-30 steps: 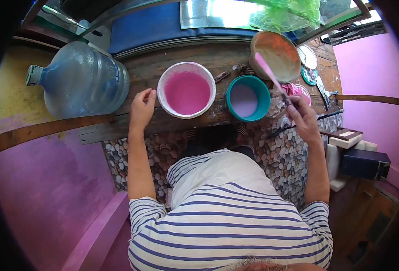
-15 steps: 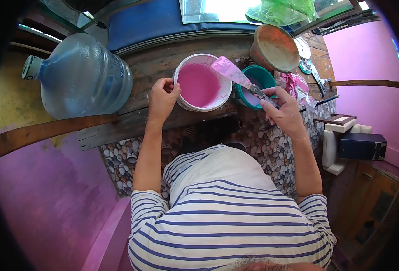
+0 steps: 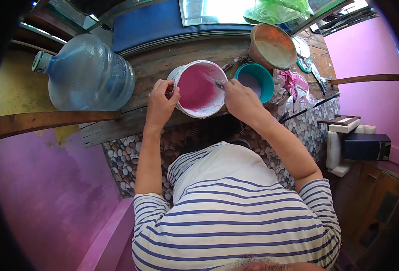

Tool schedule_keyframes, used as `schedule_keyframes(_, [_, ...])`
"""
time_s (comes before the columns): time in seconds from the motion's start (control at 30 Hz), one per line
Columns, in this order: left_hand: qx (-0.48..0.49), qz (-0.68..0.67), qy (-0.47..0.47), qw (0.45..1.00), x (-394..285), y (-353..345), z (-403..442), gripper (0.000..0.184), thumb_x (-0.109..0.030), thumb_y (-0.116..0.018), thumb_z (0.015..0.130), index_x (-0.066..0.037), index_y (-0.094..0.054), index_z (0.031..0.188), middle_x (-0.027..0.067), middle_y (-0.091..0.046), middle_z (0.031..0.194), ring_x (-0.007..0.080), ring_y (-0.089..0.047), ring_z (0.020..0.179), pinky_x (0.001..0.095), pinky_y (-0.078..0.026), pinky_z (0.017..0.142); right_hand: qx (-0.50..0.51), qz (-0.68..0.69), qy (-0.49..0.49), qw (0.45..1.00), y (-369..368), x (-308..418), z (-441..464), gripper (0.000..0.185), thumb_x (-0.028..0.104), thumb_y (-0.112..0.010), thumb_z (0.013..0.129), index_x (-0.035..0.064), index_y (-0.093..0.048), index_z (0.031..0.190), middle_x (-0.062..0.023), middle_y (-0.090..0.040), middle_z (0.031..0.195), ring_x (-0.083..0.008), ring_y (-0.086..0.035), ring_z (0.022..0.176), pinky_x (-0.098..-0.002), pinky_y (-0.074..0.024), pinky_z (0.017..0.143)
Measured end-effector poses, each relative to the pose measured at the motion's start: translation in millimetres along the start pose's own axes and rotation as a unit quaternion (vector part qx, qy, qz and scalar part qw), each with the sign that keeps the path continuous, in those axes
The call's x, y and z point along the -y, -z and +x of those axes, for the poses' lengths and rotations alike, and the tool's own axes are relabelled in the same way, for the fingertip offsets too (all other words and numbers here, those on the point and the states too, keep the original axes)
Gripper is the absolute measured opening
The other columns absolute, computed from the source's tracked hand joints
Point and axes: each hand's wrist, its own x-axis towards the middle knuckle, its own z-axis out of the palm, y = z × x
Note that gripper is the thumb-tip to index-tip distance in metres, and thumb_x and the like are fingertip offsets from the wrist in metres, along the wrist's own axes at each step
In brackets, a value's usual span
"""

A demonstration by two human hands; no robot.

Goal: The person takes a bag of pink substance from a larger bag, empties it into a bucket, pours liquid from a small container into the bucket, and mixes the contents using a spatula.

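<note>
My left hand (image 3: 160, 105) pinches the left rim of a white bucket (image 3: 218, 101), which leans toward me. Inside it is pink paint (image 3: 192, 90), with smears up the wall. My right hand (image 3: 244, 101) is closed round the handle of a putty knife (image 3: 219, 85) at the bucket's right side. The knife's blade reaches into the bucket and is hard to make out against the pink. Just right of the bucket stands a teal pail (image 3: 266, 83) with pale liquid in it, partly behind my right hand.
A large water jug (image 3: 91, 77) lies on its side at the left. An orange-brown basin (image 3: 271, 47) sits behind the teal pail. Pink-stained plastic bags (image 3: 294, 90) and a dark stick (image 3: 310, 107) are at the right. A blue cushion (image 3: 149, 25) lies along the back of the wooden bench (image 3: 158, 58).
My right hand has moved left, bringing the putty knife from above the teal pail down into the bucket. The bucket has tipped toward me, with my left hand still on its rim.
</note>
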Motion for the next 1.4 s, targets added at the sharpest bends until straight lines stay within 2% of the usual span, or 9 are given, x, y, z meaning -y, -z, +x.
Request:
schedule_keyframes(0.4, [-0.002, 0.055, -0.078, 0.995, -5, -6, -11, 0.025, -0.012, -0.067, 0.093, 0.004, -0.063, 0.112, 0.0112, -0.061, 0.098, 0.0224, -0.063, 0.082, 0.0321, -0.052, 0.076, -0.015, -0.099, 0.085, 0.991, -79, 8, 24, 0.01, 0.003, -0.058, 0.085, -0.0009, -0.065, 0.092, -0.0199, -0.061, 0.098, -0.0344, -0.072, 0.085, -0.0424, -0.0596, 0.071])
schedule_keyframes(0.47, [0.013, 0.044, -0.05, 0.998, -8, -3, -10, 0.027, -0.015, -0.067, 0.091, 0.003, -0.064, 0.112, 0.0157, -0.061, 0.102, 0.0315, -0.064, 0.087, 0.0379, -0.052, 0.08, 0.005, -0.08, 0.105, 0.991, -78, 9, 12, 0.008, 0.004, -0.06, 0.084, 0.0005, -0.065, 0.089, -0.02, -0.061, 0.098, -0.034, -0.072, 0.082, -0.0422, -0.0594, 0.07])
schedule_keyframes(0.7, [0.011, 0.05, -0.064, 0.997, -8, -7, -7, 0.025, -0.012, -0.067, 0.093, 0.004, -0.064, 0.112, 0.0121, -0.061, 0.099, 0.0235, -0.063, 0.083, 0.0324, -0.051, 0.077, -0.063, -0.073, 0.05, 0.994, -73, 13, 33, 0.011, 0.004, -0.059, 0.084, -0.001, -0.064, 0.092, -0.0205, -0.06, 0.099, -0.0326, -0.071, 0.081, -0.0432, -0.0588, 0.07])
schedule_keyframes(0.8, [0.011, 0.048, -0.079, 0.996, -7, -7, -4, 0.025, -0.012, -0.067, 0.093, 0.004, -0.063, 0.112, 0.0122, -0.061, 0.099, 0.0234, -0.063, 0.084, 0.0324, -0.051, 0.077, -0.051, -0.076, 0.113, 0.989, -86, 13, 23, 0.012, 0.003, -0.059, 0.084, -0.0017, -0.063, 0.095, -0.0202, -0.06, 0.099, -0.0329, -0.071, 0.08, -0.0431, -0.0585, 0.07])
schedule_keyframes(0.87, [0.011, 0.033, -0.06, 0.998, -8, -7, -3, 0.026, -0.014, -0.067, 0.091, 0.004, -0.064, 0.11, 0.0155, -0.06, 0.099, 0.0309, -0.063, 0.084, 0.0376, -0.052, 0.078, -0.008, -0.056, 0.145, 0.988, -85, 9, 8, 0.012, 0.003, -0.058, 0.086, -0.0014, -0.063, 0.095, -0.0191, -0.06, 0.099, -0.0335, -0.071, 0.078, -0.0421, -0.0586, 0.069])
schedule_keyframes(0.97, [0.009, 0.027, -0.056, 0.998, -6, -9, -3, 0.026, -0.014, -0.067, 0.091, 0.004, -0.063, 0.11, 0.0157, -0.06, 0.099, 0.0312, -0.063, 0.084, 0.0376, -0.052, 0.078, -0.01, -0.069, 0.071, 0.995, -69, 5, 9, 0.011, 0.002, -0.058, 0.086, -0.0015, -0.064, 0.094, -0.0194, -0.061, 0.099, -0.0338, -0.071, 0.078, -0.0422, -0.0586, 0.069])
schedule_keyframes(1.2, [0.008, 0.021, -0.067, 0.998, -4, -9, -3, 0.026, -0.013, -0.066, 0.091, 0.004, -0.063, 0.11, 0.0164, -0.06, 0.099, 0.032, -0.063, 0.085, 0.0377, -0.051, 0.079, -0.005, -0.036, 0.066, 0.997, -87, -5, 20, 0.011, 0.004, -0.059, 0.085, -0.0029, -0.064, 0.093, -0.0218, -0.062, 0.098, -0.0388, -0.07, 0.079, -0.0462, -0.0576, 0.072])
schedule_keyframes(1.3, [0.006, 0.037, -0.073, 0.997, -3, -8, -4, 0.024, -0.009, -0.067, 0.092, 0.006, -0.063, 0.111, 0.0115, -0.06, 0.099, 0.0207, -0.064, 0.081, 0.0315, -0.052, 0.076, 0.028, 0.021, 0.046, 0.998, -76, 3, 9, 0.013, 0.006, -0.058, 0.088, -0.0023, -0.065, 0.095, -0.0229, -0.063, 0.098, -0.0421, -0.068, 0.082, -0.0491, -0.0562, 0.075])
schedule_keyframes(1.4, [0.008, 0.022, -0.046, 0.999, -4, -7, -6, 0.026, -0.014, -0.067, 0.091, 0.004, -0.063, 0.11, 0.0162, -0.06, 0.101, 0.0318, -0.063, 0.086, 0.0374, -0.052, 0.08, 0.039, 0.06, 0.05, 0.996, -69, 6, 11, 0.015, 0.006, -0.058, 0.088, -0.0011, -0.066, 0.098, -0.0233, -0.064, 0.097, -0.0426, -0.068, 0.083, -0.0502, -0.0558, 0.076])
